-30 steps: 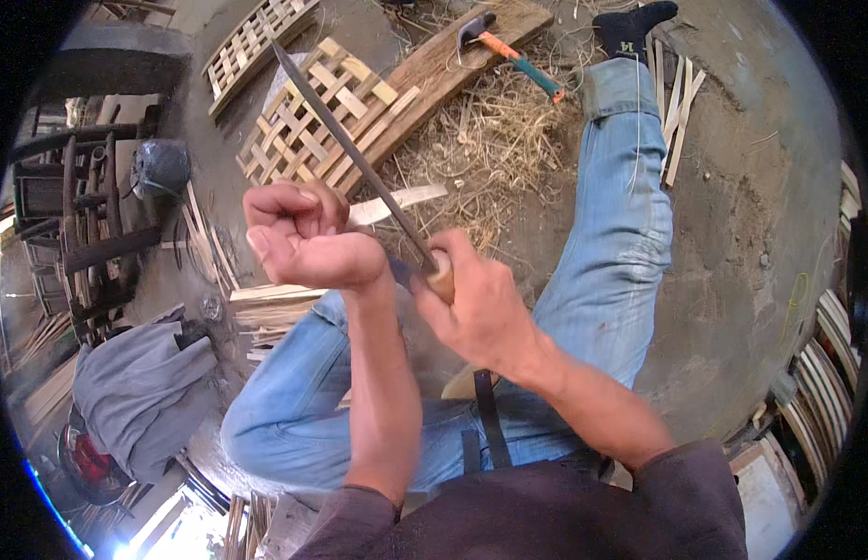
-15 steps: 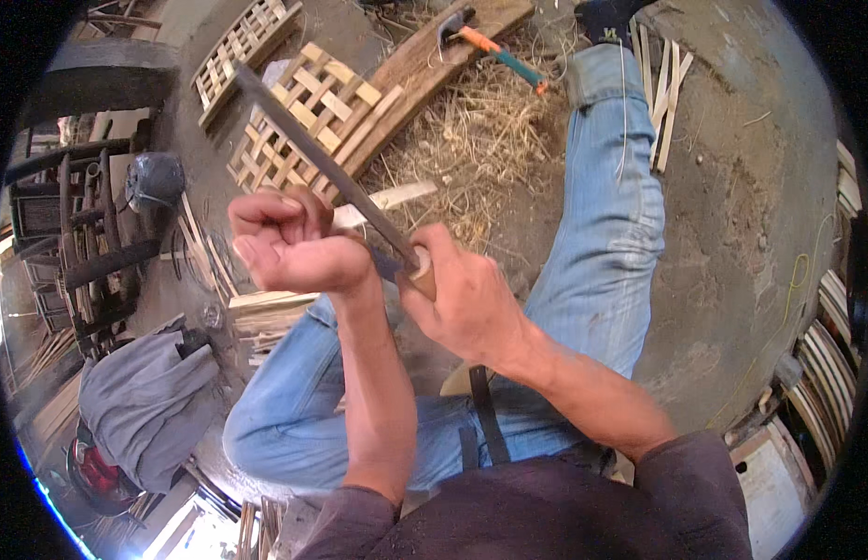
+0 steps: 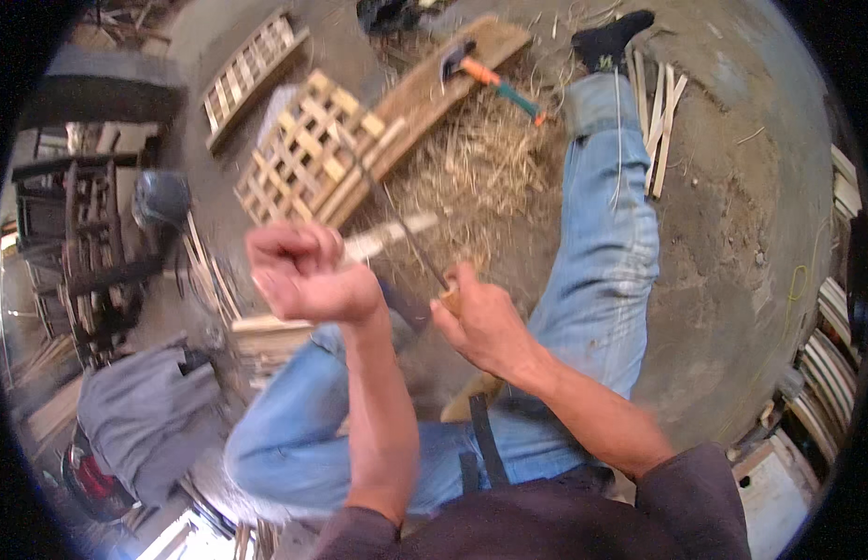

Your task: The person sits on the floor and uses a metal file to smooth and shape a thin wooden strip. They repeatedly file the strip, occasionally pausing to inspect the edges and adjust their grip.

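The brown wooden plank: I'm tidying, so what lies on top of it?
A dark-headed hammer with an orange-green handle lies partly on the plank; pale wooden slats seem to overlap its lower-left end. The wood beneath is covered.

At the dial's centre I see a dark grey blade [image 3: 418, 245] on a tan handle [image 3: 450, 300]; just past twelve, an orange-and-teal hammer [image 3: 496, 84]; between ten and eleven, a straw-coloured checkered lattice [image 3: 308, 149]; toward three, blue jeans [image 3: 609, 252] faded whitish; at eight, a grey cloth [image 3: 149, 411].
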A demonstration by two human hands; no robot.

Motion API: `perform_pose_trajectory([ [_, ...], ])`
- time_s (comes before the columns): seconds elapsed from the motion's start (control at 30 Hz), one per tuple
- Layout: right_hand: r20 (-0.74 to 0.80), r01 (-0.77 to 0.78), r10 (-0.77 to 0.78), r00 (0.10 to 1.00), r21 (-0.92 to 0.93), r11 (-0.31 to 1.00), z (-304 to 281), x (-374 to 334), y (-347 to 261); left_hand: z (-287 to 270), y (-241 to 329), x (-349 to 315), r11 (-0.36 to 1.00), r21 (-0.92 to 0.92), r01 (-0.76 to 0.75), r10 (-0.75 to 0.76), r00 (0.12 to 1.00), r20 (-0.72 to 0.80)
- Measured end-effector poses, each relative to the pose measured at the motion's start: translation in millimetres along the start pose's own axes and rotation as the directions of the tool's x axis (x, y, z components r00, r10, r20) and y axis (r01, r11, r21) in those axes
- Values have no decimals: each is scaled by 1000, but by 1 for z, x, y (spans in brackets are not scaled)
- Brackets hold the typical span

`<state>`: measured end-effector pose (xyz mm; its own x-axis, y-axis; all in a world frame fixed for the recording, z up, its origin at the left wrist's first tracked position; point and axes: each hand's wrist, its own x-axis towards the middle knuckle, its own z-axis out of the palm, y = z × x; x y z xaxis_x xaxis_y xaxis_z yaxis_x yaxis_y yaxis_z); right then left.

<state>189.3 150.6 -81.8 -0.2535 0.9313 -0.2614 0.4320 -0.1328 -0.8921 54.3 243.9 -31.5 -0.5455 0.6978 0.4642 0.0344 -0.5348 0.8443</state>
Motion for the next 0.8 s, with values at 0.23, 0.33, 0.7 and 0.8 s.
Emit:
perform_pose_trajectory([
  [0.23, -10, -14, 15, 1000, 16, 1000, 10, 10, -9, 12, 5, -8, 995, 52, 85, -83, 995, -46],
  [0.33, -104, 152, -136, 985, 160, 975, 2, 10, -32, -3, 4, -2, 998, 23, 52, -50, 993, -105],
  [0.7, -220, 263, -232, 948, 125, 957, -1, 0, -36, 9, 0, -8, 987, 104, 124, -114, 988, -103],
  [0.8, 78, -32, 37, 996, -64, 997, 6, 17, -9, 17, 3, -15, 988, 152, 13, -11, 1000, -12],
])
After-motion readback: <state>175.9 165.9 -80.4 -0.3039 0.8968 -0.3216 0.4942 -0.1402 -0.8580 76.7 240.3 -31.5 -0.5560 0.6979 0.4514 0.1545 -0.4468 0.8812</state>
